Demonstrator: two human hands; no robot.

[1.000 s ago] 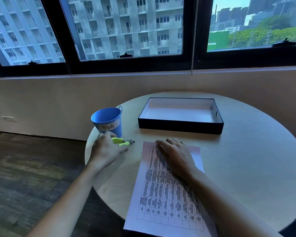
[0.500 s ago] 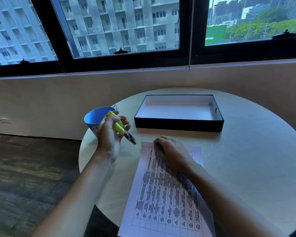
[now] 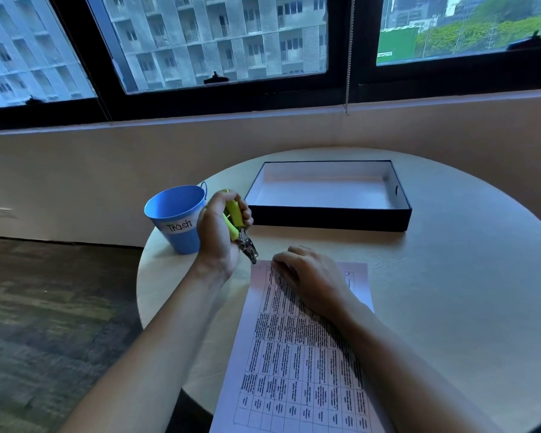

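Yellow-green-handled metal plier tool (image 3: 236, 226) clamped in left hand (image 3: 217, 239), fingers curled round handles, nose just above top-left corner of printed white paper sheet (image 3: 294, 370). Right hand (image 3: 310, 276) pins sheet to round beige table (image 3: 450, 307), fingers relaxed. Judged early: corner not yet worked. Blue Trash-labelled bucket (image 3: 175, 220): nothing visible inside. Black white-lined tray (image 3: 331, 218): holds nothing.

A second ago the left hand (image 3: 221, 232) lay on the table (image 3: 450, 292), closing on the tool (image 3: 236, 223) at 5 o'clock of the bucket (image 3: 177, 214). It has since lifted the tool clear and now grips it, metal nose pointing to 5 o'clock, just off the sheet's (image 3: 294, 354) 11 o'clock corner. The right hand's (image 3: 310, 276) fingers, flat before, have bent.
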